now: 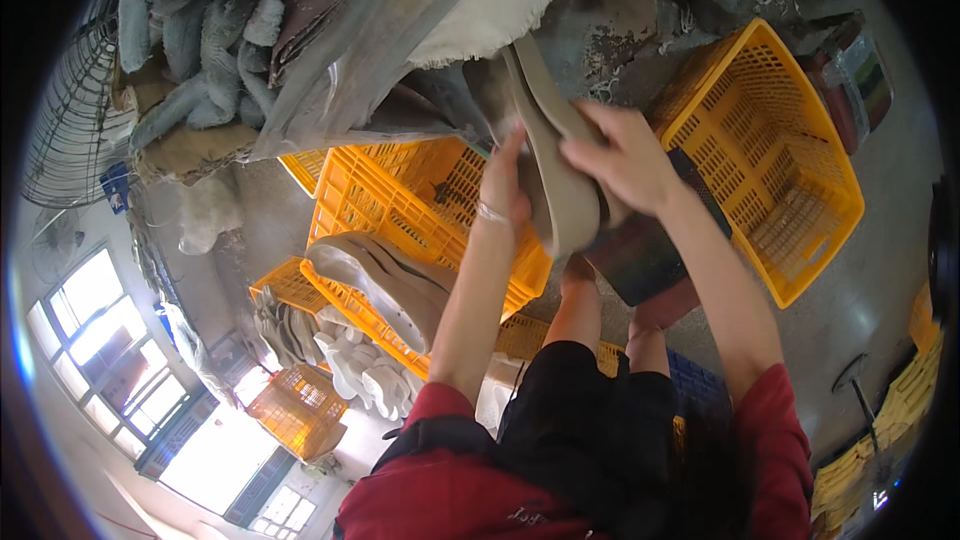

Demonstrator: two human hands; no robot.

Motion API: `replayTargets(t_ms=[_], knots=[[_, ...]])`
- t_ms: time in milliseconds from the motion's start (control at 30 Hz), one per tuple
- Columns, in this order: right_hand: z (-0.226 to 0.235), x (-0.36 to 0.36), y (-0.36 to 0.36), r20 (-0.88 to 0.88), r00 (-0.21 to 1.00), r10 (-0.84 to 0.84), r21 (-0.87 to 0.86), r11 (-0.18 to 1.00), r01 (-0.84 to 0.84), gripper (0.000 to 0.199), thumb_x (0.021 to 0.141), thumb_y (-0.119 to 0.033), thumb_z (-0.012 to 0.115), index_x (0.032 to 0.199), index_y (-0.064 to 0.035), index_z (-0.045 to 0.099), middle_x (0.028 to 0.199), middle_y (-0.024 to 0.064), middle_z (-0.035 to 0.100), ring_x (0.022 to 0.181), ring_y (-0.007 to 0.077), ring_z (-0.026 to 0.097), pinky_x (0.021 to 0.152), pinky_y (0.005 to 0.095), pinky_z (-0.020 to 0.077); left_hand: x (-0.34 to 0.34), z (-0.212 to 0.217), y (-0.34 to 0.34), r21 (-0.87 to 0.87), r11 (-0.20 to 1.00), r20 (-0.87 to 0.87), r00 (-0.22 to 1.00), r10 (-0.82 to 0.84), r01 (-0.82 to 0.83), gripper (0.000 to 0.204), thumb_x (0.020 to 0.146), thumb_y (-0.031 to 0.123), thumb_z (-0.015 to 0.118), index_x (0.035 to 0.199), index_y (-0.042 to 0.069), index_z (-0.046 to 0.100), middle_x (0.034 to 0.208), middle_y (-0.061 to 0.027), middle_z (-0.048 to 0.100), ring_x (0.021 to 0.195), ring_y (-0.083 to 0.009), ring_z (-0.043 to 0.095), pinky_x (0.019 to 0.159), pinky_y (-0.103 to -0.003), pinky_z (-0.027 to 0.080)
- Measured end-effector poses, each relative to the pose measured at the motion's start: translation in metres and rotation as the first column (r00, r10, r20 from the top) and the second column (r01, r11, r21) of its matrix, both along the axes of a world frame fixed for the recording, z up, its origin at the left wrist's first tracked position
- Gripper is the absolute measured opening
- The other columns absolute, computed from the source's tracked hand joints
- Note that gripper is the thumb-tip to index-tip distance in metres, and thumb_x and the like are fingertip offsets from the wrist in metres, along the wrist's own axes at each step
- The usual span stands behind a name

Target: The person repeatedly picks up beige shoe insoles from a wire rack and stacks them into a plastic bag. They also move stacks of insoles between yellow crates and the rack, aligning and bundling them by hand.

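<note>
Greyish-beige shoe soles (548, 180) are held upright between my two hands, in front of a frayed white cloth (500, 0). They look like a pair lying close together, though motion blur softens their edges. My left hand (507, 180) grips the near left side, thumb pointing up, with its other fingers partly hidden behind the soles. On the right side, my right hand (625, 160) is closed over the edge, fingers curled toward the middle. More grey-beige soles (380, 285) lie stacked on a yellow crate to the left of my left forearm.
A yellow plastic crate (770, 170) stands tilted at the right. Other yellow crates (365, 190) sit left of the soles, near a pile of white soles (370, 370). Grey gloves (205, 40) heap at upper left beside a wire fan cage (75, 120). A dark block (640, 260) is by my knees.
</note>
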State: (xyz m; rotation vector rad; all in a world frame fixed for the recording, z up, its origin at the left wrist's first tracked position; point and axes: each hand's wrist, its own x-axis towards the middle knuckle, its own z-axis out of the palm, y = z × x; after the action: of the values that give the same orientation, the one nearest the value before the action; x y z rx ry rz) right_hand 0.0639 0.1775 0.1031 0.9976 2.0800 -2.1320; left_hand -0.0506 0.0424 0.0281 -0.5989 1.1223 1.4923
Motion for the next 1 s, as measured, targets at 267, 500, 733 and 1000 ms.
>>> replayTargets(t_ms=[267, 500, 733, 1000], knots=[[-0.017, 0.098, -0.081, -0.2, 0.979, 0.035, 0.44, 0.896, 0.058, 0.07, 0.076, -0.022, 0.065, 0.137, 0.0034, 0.044, 0.119, 0.0244, 0.061, 0.102, 0.0383, 0.063, 0.087, 0.0425, 0.0511, 0.058, -0.046, -0.065, 0.388, 0.91, -0.251, 0.967, -0.047, 0.145, 0.05, 0.087, 0.029, 0.07, 0.126, 0.003, 0.053, 0.114, -0.0122, 0.064, 0.105, -0.0252, 0.065, 0.09, -0.038, 0.056], [-0.003, 0.098, -0.093, -0.197, 0.977, -0.079, 0.445, 0.881, 0.161, 0.068, 0.077, -0.021, 0.065, 0.136, 0.0073, 0.044, 0.121, 0.0259, 0.06, 0.106, 0.041, 0.062, 0.09, 0.0433, 0.0505, 0.066, -0.035, -0.063, 0.41, 0.885, -0.214, 0.966, -0.142, 0.221, 0.052, 0.091, 0.023, 0.066, 0.136, 0.008, 0.044, 0.124, -0.0142, 0.059, 0.113, -0.0265, 0.06, 0.098, -0.043, 0.051], [-0.014, 0.074, -0.066, 0.052, 0.998, -0.029, 0.519, 0.855, -0.002, 0.062, 0.084, -0.03, 0.06, 0.137, -0.0021, 0.046, 0.099, 0.0262, 0.064, 0.087, 0.0432, 0.065, 0.075, 0.0469, 0.0525, 0.059, -0.037, -0.047, 0.434, 0.9, -0.144, 0.989, 0.042, 0.026, 0.047, 0.099, 0.024, 0.056, 0.14, 0.01, 0.041, 0.132, -0.009, 0.056, 0.12, -0.0235, 0.056, 0.101, -0.04, 0.047], [0.034, 0.024, -0.04, 0.395, 0.917, 0.054, 0.538, 0.795, -0.279, 0.085, 0.07, -0.046, 0.071, 0.142, -0.0081, 0.045, 0.102, 0.0258, 0.063, 0.086, 0.0424, 0.065, 0.077, 0.0468, 0.0524, 0.036, -0.03, 0.003, 0.452, 0.89, 0.16, 0.976, -0.144, 0.057, 0.043, 0.1, 0.037, 0.047, 0.132, 0.008, 0.052, 0.124, -0.0103, 0.061, 0.112, -0.025, 0.061, 0.096, -0.041, 0.051]])
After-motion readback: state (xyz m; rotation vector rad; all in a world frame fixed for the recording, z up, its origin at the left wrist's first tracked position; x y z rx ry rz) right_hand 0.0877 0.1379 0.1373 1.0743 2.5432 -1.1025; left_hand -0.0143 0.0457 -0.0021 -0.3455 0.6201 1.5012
